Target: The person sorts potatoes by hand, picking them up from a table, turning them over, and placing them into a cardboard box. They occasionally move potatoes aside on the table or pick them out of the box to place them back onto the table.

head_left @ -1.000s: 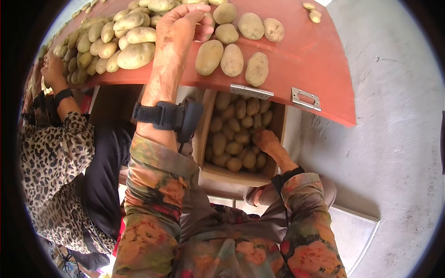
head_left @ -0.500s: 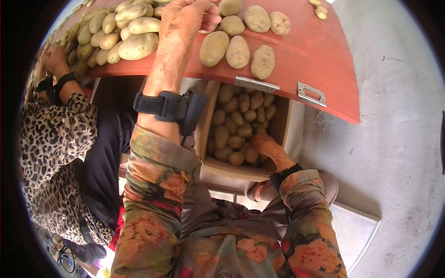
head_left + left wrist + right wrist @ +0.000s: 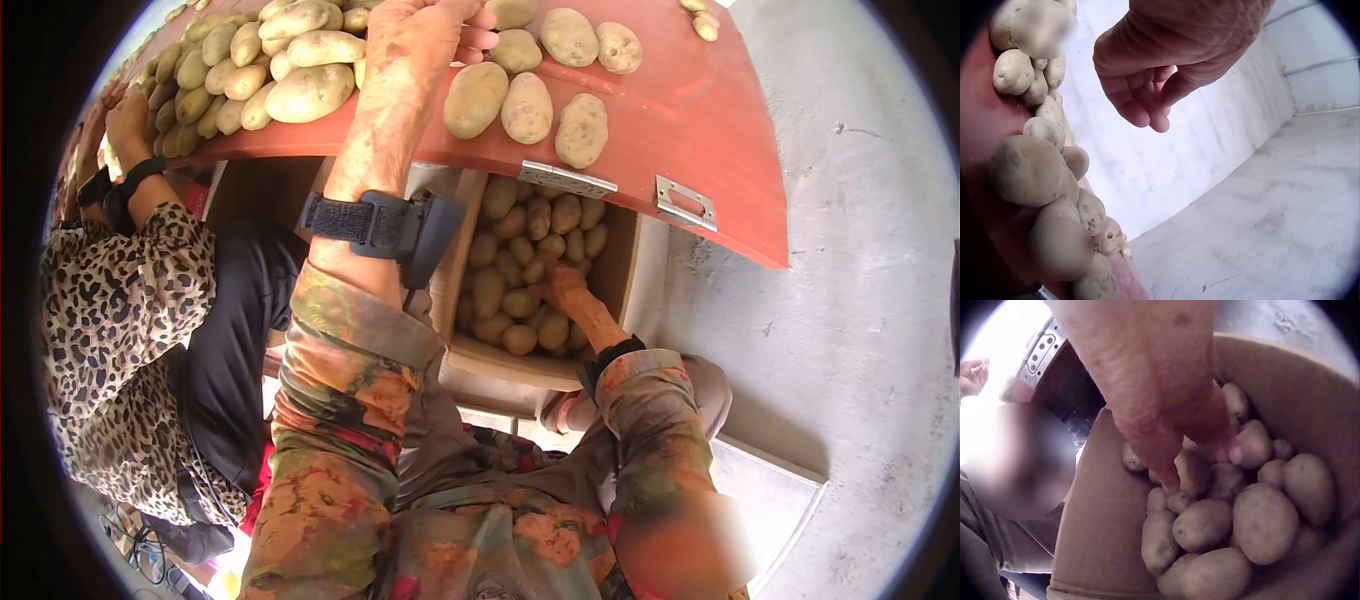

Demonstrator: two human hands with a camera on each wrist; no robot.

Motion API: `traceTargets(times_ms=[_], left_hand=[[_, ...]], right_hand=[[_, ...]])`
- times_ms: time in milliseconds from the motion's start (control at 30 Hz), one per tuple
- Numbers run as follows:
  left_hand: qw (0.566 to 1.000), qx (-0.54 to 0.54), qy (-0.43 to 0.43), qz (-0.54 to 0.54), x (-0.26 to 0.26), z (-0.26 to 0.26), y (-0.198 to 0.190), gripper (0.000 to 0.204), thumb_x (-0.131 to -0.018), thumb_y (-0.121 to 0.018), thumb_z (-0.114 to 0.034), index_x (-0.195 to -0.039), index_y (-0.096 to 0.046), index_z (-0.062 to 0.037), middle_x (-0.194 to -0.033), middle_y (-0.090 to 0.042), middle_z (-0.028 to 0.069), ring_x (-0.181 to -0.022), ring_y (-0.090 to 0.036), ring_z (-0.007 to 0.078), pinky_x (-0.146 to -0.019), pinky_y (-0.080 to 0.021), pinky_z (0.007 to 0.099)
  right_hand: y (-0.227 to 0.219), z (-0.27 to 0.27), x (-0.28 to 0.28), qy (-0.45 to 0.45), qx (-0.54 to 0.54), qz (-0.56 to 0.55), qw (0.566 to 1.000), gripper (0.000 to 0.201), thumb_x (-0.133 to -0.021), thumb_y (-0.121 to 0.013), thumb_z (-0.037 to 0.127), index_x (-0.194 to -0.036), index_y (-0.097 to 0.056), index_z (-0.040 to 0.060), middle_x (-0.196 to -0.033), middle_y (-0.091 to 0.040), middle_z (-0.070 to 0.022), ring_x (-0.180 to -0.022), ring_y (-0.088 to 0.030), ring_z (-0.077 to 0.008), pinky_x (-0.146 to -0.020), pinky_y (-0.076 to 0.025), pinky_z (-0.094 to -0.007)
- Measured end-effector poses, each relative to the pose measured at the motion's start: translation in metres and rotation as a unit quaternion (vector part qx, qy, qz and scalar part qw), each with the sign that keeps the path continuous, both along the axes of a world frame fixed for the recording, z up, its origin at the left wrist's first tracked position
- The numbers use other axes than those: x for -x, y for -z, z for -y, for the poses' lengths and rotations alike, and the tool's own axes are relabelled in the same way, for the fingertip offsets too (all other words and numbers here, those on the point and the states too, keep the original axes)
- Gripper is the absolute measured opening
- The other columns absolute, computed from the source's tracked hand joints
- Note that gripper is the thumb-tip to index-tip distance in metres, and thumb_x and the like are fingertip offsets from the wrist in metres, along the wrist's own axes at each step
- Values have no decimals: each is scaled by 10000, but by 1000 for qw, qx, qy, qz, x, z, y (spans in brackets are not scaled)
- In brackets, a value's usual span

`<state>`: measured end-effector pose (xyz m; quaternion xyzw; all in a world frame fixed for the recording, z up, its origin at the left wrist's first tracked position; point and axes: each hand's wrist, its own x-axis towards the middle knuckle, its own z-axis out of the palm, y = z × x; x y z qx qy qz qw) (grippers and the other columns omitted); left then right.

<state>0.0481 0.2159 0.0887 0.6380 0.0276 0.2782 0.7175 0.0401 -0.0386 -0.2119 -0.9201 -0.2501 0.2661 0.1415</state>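
Note:
In the head view the left hand (image 3: 415, 45) hangs over the red table (image 3: 700, 130), between a heap of potatoes (image 3: 310, 93) and several potatoes laid apart (image 3: 527, 108). The left wrist view has its fingers loosely bent, with nothing between them. The right hand (image 3: 568, 290) is down inside a cardboard box (image 3: 520, 368) of potatoes. From the right wrist view, the right hand (image 3: 1166, 419) points downward with thumb and fingers spread over a potato (image 3: 1193, 473); the fingertips touch potatoes, and no firm grip shows.
Metal hinges (image 3: 686, 202) sit along the table's front edge, above the box. Another person in a leopard-print top (image 3: 130, 310) works at the left end of the heap. A grey wall (image 3: 860, 250) stands at the right.
In the head view, the table, box and left hand appear shifted slightly right. The right hand has moved a little up and across the potatoes within the box.

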Motion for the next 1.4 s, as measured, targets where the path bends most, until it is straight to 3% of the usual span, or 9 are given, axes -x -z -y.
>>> traceTargets(times_ms=[200, 367, 633, 733, 800, 900, 967, 1000, 1400], left_hand=[[1000, 0, 16, 6, -2, -5, 3, 204, -928, -464, -95, -804, -617, -43, -657, -587, 15, -568, -539, 94, -522, -437, 229], [999, 27, 16, -22, -7, -7, 8, 164, -921, -481, -86, -845, -619, -44, -663, -591, 19, -570, -558, 100, -517, -451, 229], [998, 45, 17, -43, -10, -7, 8, 150, -917, -495, -90, -834, -611, -46, -673, -596, 22, -560, -561, 102, -506, -451, 231], [998, 46, 20, -42, -11, -4, 7, 158, -913, -495, -85, -810, -608, -44, -672, -592, 19, -559, -554, 94, -506, -446, 229], [998, 41, 17, -32, -11, -1, 8, 162, -908, -494, -79, -795, -604, -43, -671, -588, 16, -556, -546, 88, -506, -443, 228], [998, 57, 9, -3, -9, -2, 11, 190, -841, -455, -35, -855, -642, -3, -700, -614, 65, -591, -583, 112, -541, -489, 245], [996, 85, 15, 20, -9, 2, 12, 181, -836, -447, -15, -823, -626, 5, -673, -587, 60, -578, -573, 110, -501, -483, 247], [996, 82, 11, 34, -9, 3, 14, 172, -840, -451, -10, -813, -621, 7, -663, -574, 54, -564, -566, 108, -479, -477, 245], [998, 54, -30, -7, 11, 11, 0, 153, -812, -458, 6, -824, -610, 14, -641, -569, 47, -549, -536, 103, -495, -453, 249]], right_hand=[[-15, -27, -3, 25, 49, -67, 996, 651, -744, -724, 303, -1274, -446, 50, -1119, -595, -238, -1058, -570, -371, -891, -467, -453], [43, -31, -2, -35, -15, -15, 999, 583, -745, -707, 291, -1234, -492, 57, -1089, -625, -179, -1012, -598, -347, -857, -490, -434], [-8, -54, 5, -70, 117, 0, 991, 517, -725, -643, 168, -1228, -532, 138, -1077, -626, -130, -1073, -581, -293, -904, -456, -444], [-15, -53, 19, -165, 172, 70, 969, 526, -736, -621, 173, -1254, -526, 181, -1182, -581, -134, -1177, -510, -298, -983, -382, -499], [-5, -44, 31, -225, 41, 204, 952, 312, -801, -544, 175, -1107, -603, 194, -1099, -642, -70, -1139, -533, -296, -998, -360, -484], [39, -39, 39, -228, -151, 323, 906, 326, -819, -515, 185, -1132, -598, 216, -1093, -637, -93, -1077, -566, -298, -981, -381, -481], [14, -47, 37, -296, 22, 98, 950, 506, -808, -513, 109, -1307, -488, 192, -1333, -449, -203, -1234, -448, -343, -1043, -297, -537], [38, -47, 40, -280, -36, 240, 929, 326, -844, -478, 201, -1147, -596, 237, -1015, -658, -107, -982, -617, -289, -948, -411, -490], [66, -86, 63, -396, -124, 267, 870, 307, -833, -486, 178, -1110, -616, 199, -976, -668, -104, -909, -647, -255, -817, -495, -438]])
